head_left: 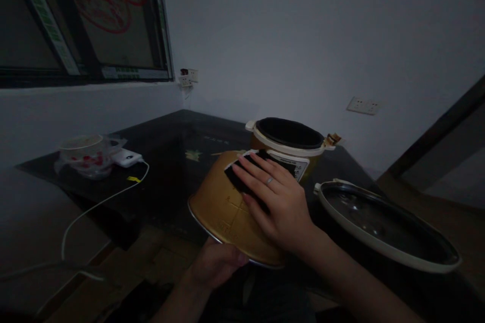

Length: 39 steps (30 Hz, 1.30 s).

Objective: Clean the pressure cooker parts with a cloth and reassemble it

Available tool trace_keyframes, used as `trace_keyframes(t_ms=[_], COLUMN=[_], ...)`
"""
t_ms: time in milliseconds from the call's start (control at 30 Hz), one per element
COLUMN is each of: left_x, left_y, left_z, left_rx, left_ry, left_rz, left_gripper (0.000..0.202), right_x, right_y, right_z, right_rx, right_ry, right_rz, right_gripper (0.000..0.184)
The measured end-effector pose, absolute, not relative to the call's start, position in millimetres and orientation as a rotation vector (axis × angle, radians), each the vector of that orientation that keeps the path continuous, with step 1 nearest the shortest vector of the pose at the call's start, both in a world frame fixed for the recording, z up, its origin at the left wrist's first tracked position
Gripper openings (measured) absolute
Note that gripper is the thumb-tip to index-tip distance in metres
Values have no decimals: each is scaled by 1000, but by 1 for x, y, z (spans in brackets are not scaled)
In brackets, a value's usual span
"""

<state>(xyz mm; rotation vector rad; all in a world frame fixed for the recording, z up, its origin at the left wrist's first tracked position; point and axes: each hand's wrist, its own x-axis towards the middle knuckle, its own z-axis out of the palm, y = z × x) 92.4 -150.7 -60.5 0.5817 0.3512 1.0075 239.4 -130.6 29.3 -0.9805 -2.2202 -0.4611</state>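
Under right hand and black cloth, golden pot, left hand gripping rim

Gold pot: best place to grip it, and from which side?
Probably the rim of the pot, from below on the near side, where the left hand is. The pot tilts mouth-down and its rim juts out as an edge; the wall curves, partly covered by the right hand and black cloth.
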Motion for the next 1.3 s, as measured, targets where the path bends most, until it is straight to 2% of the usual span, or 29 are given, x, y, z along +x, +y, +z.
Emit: trace_keyframes(t_ms=[100,267,433,667,733,900,1100,1300], left_x=[91,80,79,83,80,72,65,67], left_y=[-148,-138,-146,-161,-157,-144,-138,-138], left_z=[-61,-65,-50,-29,-29,-31,-30,-31], left_rx=[612,641,483,212,186,189,179,162], left_ry=[332,349,502,848,873,797,848,923], left_rz=[991,940,1125,1394,1382,1284,1262,1253], left_gripper=[45,61,70,43,38,48,43,36], right_x=[251,260,248,213,207,206,211,204], right_y=[-124,-127,-143,-172,-180,-189,-181,-169], right_z=[32,33,24,-3,-13,-25,1,25], right_rx=[-1018,-1093,-1241,-1361,-1319,-1130,-831,-587], right_ry=[-2134,-2070,-1974,-1808,-1824,-1870,-2316,-2566], right_rz=[-294,-135,-286,-594,-644,-691,-884,-810], right_gripper=[44,42,42,49,49,42,37,40])
